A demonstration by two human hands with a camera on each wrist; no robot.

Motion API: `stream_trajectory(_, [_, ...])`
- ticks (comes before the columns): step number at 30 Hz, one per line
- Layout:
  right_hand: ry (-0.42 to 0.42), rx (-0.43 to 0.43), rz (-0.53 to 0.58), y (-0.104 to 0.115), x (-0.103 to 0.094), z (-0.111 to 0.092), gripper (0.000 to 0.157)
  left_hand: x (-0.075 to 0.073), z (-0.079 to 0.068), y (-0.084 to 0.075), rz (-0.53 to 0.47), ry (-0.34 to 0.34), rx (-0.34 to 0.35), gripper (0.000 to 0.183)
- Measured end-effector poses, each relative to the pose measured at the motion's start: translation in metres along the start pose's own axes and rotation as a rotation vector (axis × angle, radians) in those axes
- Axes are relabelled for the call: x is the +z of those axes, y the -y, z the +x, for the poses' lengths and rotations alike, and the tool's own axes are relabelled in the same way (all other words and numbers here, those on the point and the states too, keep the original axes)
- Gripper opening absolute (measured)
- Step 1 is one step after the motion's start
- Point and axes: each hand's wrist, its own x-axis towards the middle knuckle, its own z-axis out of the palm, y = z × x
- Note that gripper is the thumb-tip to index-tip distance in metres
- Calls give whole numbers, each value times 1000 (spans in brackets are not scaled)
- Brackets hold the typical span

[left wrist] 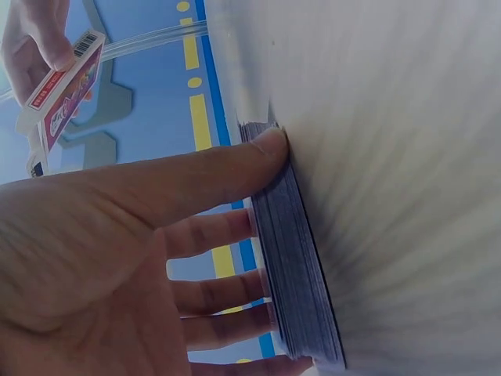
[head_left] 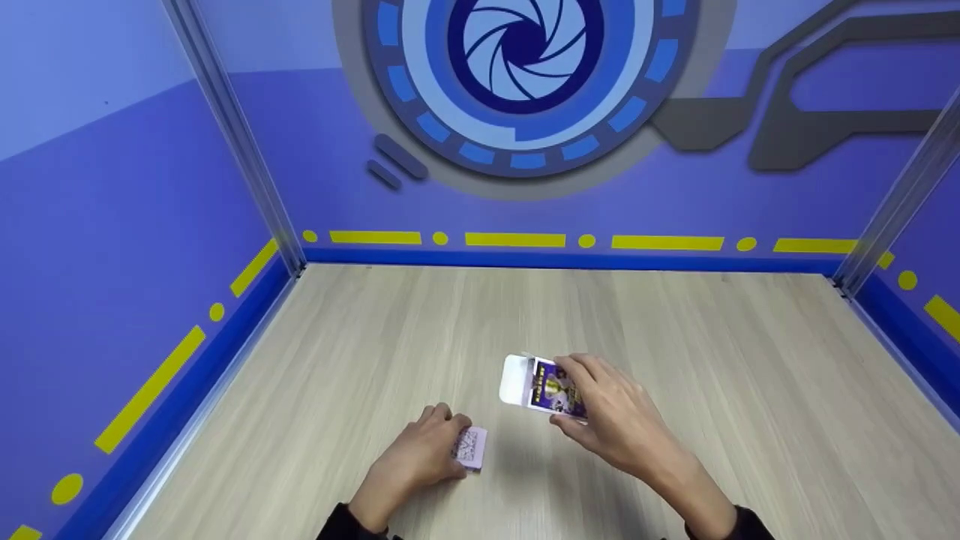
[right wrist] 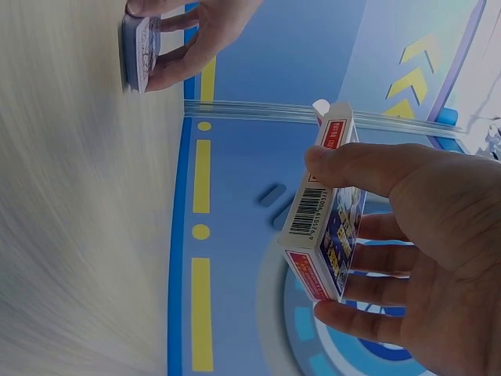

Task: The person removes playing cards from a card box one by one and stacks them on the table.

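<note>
Smooth, flat blue-violet printed walls [head_left: 487, 214] close in the back and both sides, with yellow bars and dots [head_left: 515, 239] in a row low along them, above a deeper blue band. Below spreads a pale wood-grain tabletop [head_left: 420, 330], its fine streaks running away from the person; its straight back edge meets the blue band, and a broad stretch of wood lies between the hands and the walls at the back and at either side. The back wall carries a large round blue-and-white emblem [head_left: 523, 45] with curved, shutter-like blades. Straight, silvery metal posts [head_left: 232, 127] stand in the two back corners. From black sleeves [head_left: 739, 525] come two bare hands: the right hand [head_left: 619, 416] is clamped on a white-edged, oblong cardboard box [head_left: 551, 386] with a purple printed face, thumb along one narrow side and fingers on the opposite side, holding it above the tabletop. The left hand [head_left: 427, 448], nearer the person, grips a squared-up stack of thin cards [head_left: 472, 446] with a pale lilac patterned top and finely layered dark edges, thumb on one side, fingers on the other; whether the stack touches the wood or sits just over it, I cannot tell. Box and stack are near each other but apart. A round-cornered white flap [head_left: 514, 380] stands out from the box's left end in the head view, and a small black barcode [right wrist: 308, 211] marks the narrow side under the right thumb.
</note>
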Motion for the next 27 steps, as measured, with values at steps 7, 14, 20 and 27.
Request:
stream_trajectory(7, [11, 11, 8, 1, 0, 0, 75, -1, 1, 1, -7, 8, -7, 63])
stream_trajectory(14, [20, 16, 5, 2, 0, 0, 75, -2, 1, 2, -5, 17, 14, 63])
stream_trajectory(20, [25, 10, 6, 1, 1, 0, 74, -6, -1, 6, -33, 17, 45, 77])
stream_trajectory(27, [19, -25, 7, 0, 3, 0, 74, -17, 4, 8, -83, -160, 54, 67])
